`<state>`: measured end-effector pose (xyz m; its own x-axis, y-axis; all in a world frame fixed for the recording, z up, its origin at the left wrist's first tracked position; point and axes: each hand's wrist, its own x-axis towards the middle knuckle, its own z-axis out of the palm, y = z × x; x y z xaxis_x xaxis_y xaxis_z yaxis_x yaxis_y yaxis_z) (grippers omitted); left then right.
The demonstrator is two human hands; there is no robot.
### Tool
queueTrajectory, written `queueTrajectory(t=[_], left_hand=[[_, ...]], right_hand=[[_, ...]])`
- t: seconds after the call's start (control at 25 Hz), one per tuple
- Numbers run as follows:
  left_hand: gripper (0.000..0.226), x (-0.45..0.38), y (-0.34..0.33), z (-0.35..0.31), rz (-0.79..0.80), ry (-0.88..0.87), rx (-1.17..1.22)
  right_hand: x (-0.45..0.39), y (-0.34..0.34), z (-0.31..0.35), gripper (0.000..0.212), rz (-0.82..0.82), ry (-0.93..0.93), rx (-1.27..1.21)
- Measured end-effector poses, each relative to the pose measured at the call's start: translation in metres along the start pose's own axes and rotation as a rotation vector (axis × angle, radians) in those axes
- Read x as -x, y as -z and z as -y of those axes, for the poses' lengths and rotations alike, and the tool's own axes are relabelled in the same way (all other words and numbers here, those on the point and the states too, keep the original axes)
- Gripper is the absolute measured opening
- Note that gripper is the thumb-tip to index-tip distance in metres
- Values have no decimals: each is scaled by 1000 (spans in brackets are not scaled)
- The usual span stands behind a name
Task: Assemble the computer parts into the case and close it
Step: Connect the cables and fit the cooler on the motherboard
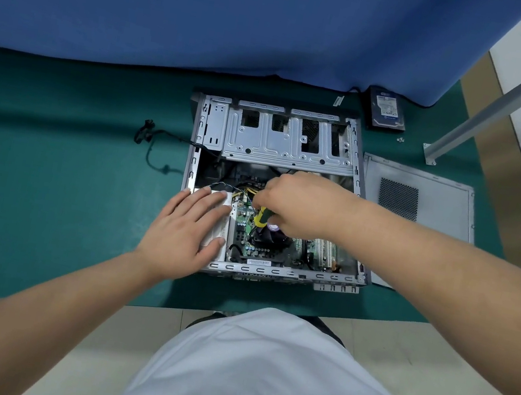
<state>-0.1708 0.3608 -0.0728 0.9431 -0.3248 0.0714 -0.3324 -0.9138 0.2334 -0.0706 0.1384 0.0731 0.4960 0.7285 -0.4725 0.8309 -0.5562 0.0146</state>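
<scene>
A person's right hand point(299, 204) is gripping a yellow-and-green screwdriver point(260, 217) over the motherboard point(248, 230) inside the open computer case point(275, 186), which is lying on the green counter point(66, 163). The left hand point(189, 230) is resting flat, fingers straight, on the case's near-left corner. The side panel point(443, 201) is lying just right of the case; a hard drive point(387, 110) is sitting beyond its far-right corner.

Grey case point(358, 166) on a teal mat point(50, 160), blue curtain point(182, 2), yellow-green screwdriver point(261, 217).
</scene>
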Motion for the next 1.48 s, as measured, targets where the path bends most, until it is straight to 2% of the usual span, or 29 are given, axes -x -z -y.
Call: queueTrajectory(t=[0.04,0.12,0.2,0.28,0.36,0.44,0.52,0.6,0.72,0.84,1.04,1.12,1.24,1.4,1.48], left_hand=[[56,0,-2,-1,-15,11,1],[55,2,-4,-2,-47,33,22],[54,2,-6,-2,-70,39,44],[54,2,-7,-1,-78,35,50],[54,1,-8,0,-74,29,44],[54,1,-9,-1,-72,36,42],[54,1,-9,-1,-72,39,49],[55,1,-10,0,-72,35,47],[55,1,-11,1,-71,36,47],[57,1,-13,2,-66,32,37],[58,0,-13,3,-68,34,38],[58,0,-13,3,-66,35,43],[58,0,-12,2,-70,34,48],[58,1,-11,1,-66,40,48],[58,0,-11,0,-64,39,53]], right_hand=[[-1,0,5,27,-51,-31,21],[-6,-3,13,48,-110,-122,96],[-11,-5,16,57,-128,-197,109],[-15,-4,10,52,-77,-162,40],[-14,0,1,40,-16,-29,-80],[-10,3,-7,40,-20,61,-151],[-10,3,-9,39,-33,42,-154],[-13,1,-6,26,-79,-65,-149],[-17,-6,3,49,-157,-225,24],[-21,-10,5,62,-203,-213,81],[-15,6,-11,42,-51,19,-143],[-11,6,-8,41,-47,27,-76],[-7,1,1,24,-135,-4,10],[-8,-8,11,56,-196,-104,174],[-8,-11,8,64,-197,-110,197]])
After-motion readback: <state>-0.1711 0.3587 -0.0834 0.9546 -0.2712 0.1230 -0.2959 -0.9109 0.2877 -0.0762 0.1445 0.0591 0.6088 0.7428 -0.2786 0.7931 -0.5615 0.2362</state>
